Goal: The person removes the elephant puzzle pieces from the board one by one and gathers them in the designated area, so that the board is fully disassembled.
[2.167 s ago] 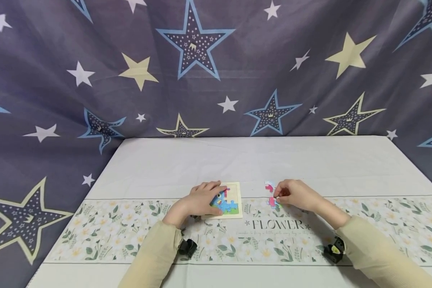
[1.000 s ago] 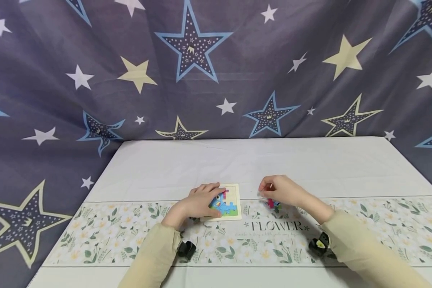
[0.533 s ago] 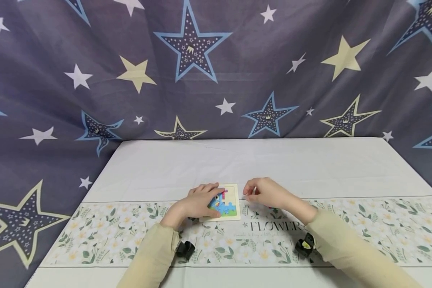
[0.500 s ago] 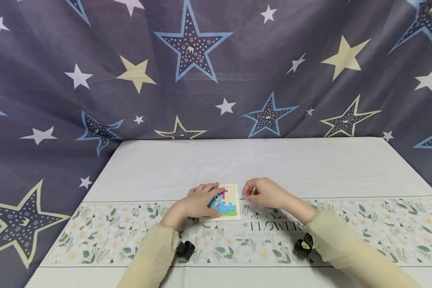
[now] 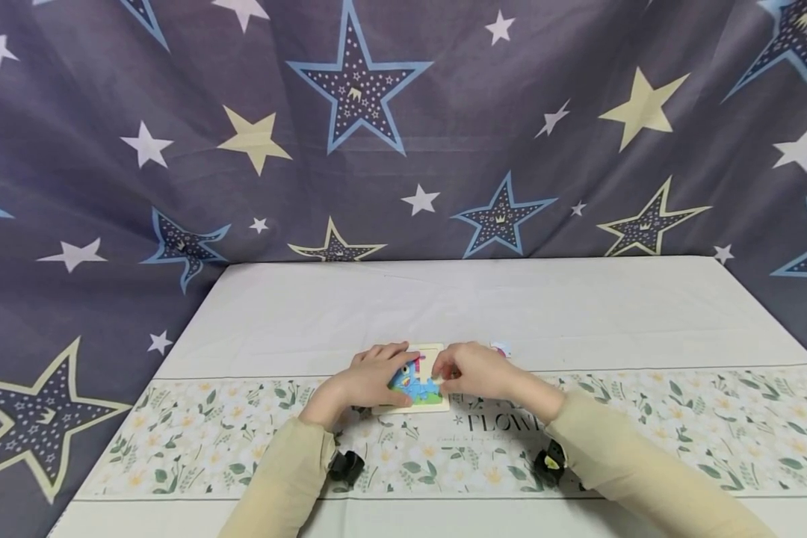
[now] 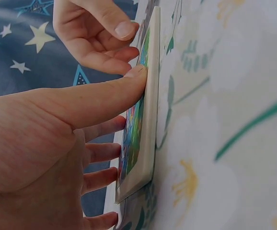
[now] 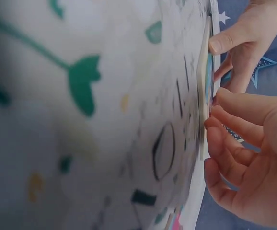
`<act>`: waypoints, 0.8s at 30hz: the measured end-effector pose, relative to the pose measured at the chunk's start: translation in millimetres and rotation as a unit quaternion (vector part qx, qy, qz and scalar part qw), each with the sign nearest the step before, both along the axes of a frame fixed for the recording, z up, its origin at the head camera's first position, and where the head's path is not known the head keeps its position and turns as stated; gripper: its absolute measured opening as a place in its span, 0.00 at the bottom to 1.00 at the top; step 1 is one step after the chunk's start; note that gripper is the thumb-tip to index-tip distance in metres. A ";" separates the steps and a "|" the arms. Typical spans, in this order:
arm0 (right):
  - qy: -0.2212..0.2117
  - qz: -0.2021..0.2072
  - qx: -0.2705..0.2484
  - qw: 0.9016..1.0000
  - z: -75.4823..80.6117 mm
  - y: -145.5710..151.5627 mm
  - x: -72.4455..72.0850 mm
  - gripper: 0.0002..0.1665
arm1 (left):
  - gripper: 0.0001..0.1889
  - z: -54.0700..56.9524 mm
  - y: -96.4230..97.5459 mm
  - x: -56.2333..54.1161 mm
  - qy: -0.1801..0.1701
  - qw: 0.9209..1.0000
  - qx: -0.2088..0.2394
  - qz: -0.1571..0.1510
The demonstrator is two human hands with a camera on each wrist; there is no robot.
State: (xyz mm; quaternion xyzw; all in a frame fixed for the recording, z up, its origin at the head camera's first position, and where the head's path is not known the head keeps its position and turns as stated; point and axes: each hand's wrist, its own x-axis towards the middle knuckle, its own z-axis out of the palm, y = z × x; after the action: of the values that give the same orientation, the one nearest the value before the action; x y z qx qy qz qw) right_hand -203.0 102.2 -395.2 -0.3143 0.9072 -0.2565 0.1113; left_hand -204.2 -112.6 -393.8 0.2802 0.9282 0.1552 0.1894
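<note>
My left hand lies across the left part of a small framed jigsaw puzzle, fingers spread. In the left wrist view its thumb presses the near side of the pale frame, and the other fingers reach along the left side. The puzzle shows a blue animal over green ground, with bare backing at its upper right. Over the right side of the frame is my right hand, thumb and forefinger drawn together in a pinch on a puzzle piece, mostly hidden by the fingertips.
A loose white and pink puzzle piece lies on the table behind the right hand. Flower-printed cloth covers the table. A dark curtain with stars hangs along the far edge.
My right hand has moved left from the loose pieces to the right side of the puzzle frame. The white and pink piece shows behind it again. The left hand stays on the puzzle.
</note>
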 end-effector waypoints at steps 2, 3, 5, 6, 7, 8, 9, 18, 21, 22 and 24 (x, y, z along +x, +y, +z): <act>0.000 -0.002 0.011 1.000 -1.1 -2.4 0.7 0.09 | 0.39 -0.1 -0.1 0.0 -0.001 1.000 0.000 -0.002; -0.001 -0.004 0.016 1.000 -1.5 -3.5 1.0 0.10 | 0.39 -0.3 -0.2 -0.1 0.000 1.000 -0.002 -0.002; 0.000 -0.007 0.024 1.000 -1.8 -5.5 1.3 0.11 | 0.39 -0.7 -0.2 -0.4 0.001 1.000 -0.002 -0.003; 0.001 -0.008 0.028 1.000 -1.7 -6.4 1.4 0.12 | 0.39 -0.8 -0.3 -0.4 0.001 1.000 -0.003 -0.002; 0.002 -0.009 0.030 0.999 -1.5 -7.3 1.4 0.12 | 0.38 -0.9 -0.3 -0.6 0.001 1.000 -0.002 -0.002; 0.004 -0.010 0.033 0.999 -1.4 -8.2 1.3 0.13 | 0.38 -1.1 -0.3 -0.9 0.002 1.000 -0.003 -0.001; 0.006 -0.011 0.036 0.999 -1.4 -9.0 1.3 0.13 | 0.38 -1.0 -0.3 -1.0 0.002 1.000 -0.003 -0.001; 0.008 -0.009 0.044 0.999 0.8 -11.1 2.6 0.12 | 0.39 -1.6 -0.5 -1.2 0.004 1.000 -0.004 0.000; 0.004 -0.010 0.041 0.999 0.9 -11.4 2.5 0.13 | 0.39 -2.4 -0.8 -1.1 0.004 1.000 -0.003 -0.002; 0.002 -0.011 0.039 0.999 1.1 -11.5 2.4 0.13 | 0.39 -2.4 -0.9 -1.1 0.004 1.000 -0.004 -0.003; -0.002 -0.012 0.036 0.999 0.8 -11.5 1.9 0.13 | 0.39 -2.6 -1.0 -1.3 0.006 1.000 -0.003 -0.004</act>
State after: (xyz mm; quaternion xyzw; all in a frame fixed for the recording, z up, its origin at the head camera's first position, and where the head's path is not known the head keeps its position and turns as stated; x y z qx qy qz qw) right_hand -201.1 90.7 -394.4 -0.2991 0.9193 -0.2253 0.1211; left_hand -205.5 -113.6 -396.3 0.2846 0.9285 0.1500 0.1854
